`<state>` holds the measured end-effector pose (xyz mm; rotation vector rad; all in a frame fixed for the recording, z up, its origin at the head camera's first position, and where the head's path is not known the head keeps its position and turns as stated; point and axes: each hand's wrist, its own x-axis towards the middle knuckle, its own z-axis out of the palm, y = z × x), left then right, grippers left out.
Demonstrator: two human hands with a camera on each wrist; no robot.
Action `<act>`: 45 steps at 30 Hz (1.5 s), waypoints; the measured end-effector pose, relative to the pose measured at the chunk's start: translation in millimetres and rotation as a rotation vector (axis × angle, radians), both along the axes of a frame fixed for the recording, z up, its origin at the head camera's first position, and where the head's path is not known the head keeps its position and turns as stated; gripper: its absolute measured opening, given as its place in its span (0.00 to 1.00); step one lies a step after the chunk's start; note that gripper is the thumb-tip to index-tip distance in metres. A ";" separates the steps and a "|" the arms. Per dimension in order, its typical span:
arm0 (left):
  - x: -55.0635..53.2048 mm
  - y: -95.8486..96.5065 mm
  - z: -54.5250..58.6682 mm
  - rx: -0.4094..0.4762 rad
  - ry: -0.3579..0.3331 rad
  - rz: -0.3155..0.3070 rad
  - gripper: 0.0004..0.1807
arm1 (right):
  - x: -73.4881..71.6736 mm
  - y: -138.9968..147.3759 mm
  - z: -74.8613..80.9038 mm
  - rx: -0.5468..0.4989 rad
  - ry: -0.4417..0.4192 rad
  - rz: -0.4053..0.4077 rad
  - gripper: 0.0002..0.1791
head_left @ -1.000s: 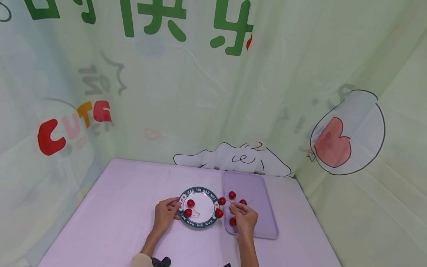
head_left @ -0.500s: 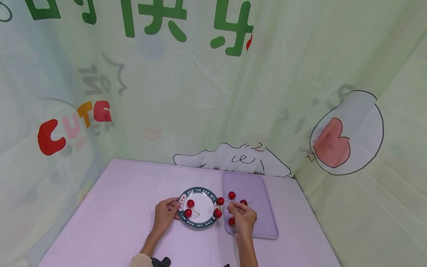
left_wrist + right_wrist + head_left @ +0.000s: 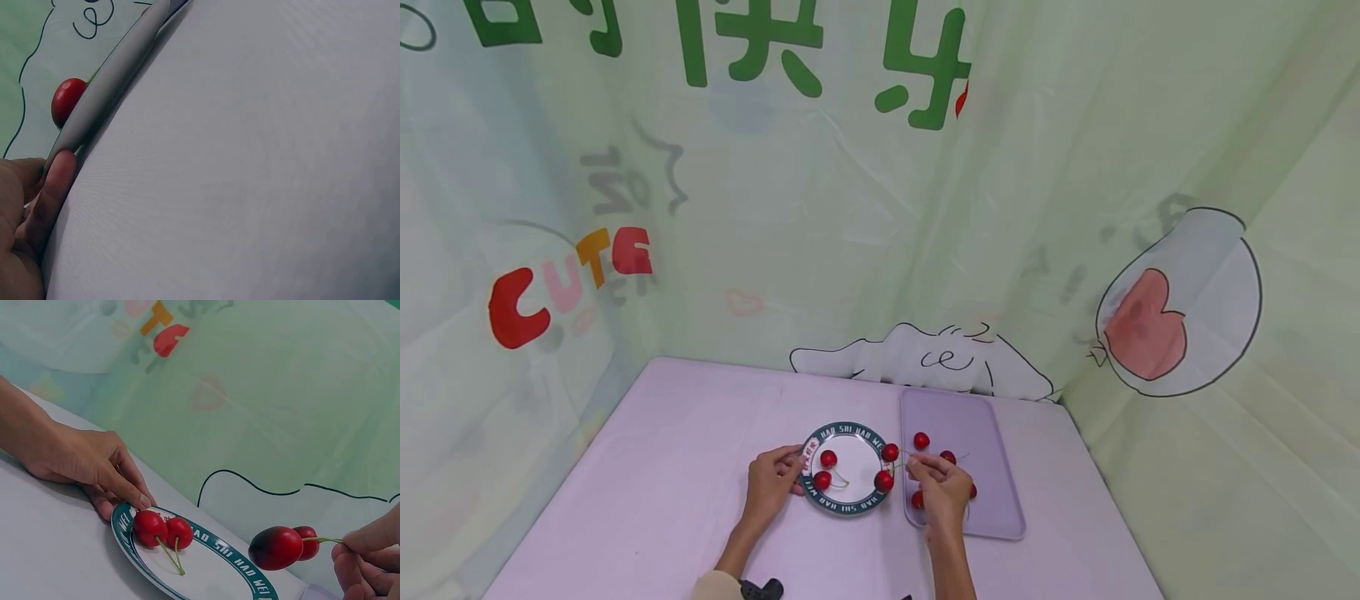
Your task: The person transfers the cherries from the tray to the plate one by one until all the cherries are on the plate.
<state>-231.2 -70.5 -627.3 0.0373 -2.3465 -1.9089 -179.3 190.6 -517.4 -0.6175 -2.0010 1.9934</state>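
A white plate (image 3: 857,450) with a lettered dark green rim lies in front of me. My left hand (image 3: 772,477) grips its left edge, thumb at the rim and fingers against the side, as the left wrist view also shows. A pair of red cherries (image 3: 828,458) joined at their green stems rests on the plate near that hand. My right hand (image 3: 947,490) pinches the stems of another cherry pair (image 3: 275,548) between thumb and fingertips. Those cherries hang over the plate's right rim in the head view, one with a dark patch in the right wrist view.
To the plate's right lies a lilac tray (image 3: 992,433), partly covered by my right hand and forearm, with several cherries (image 3: 921,440) on it. A pale pink cloth covers the table (image 3: 715,408). Printed curtains (image 3: 820,250) hang behind and at both sides.
My right hand has moved slightly left with its cherry pair, from the plate's right edge further over the rim. The left hand and plate have stayed in place.
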 end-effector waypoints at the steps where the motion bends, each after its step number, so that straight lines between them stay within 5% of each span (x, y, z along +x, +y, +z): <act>1: 0.1 -0.1 0.0 0.001 -0.002 0.001 0.19 | -0.7 0.3 -1.5 0.001 0.001 0.003 0.12; 35: -4.7 -0.2 -6.5 -0.002 0.006 0.012 0.18 | -20.0 -13.0 -46.0 0.044 -0.058 0.044 0.08; 45: -4.4 -1.8 -5.0 0.020 0.014 -0.006 0.17 | -13.2 -24.7 -35.7 0.064 -0.066 0.046 0.09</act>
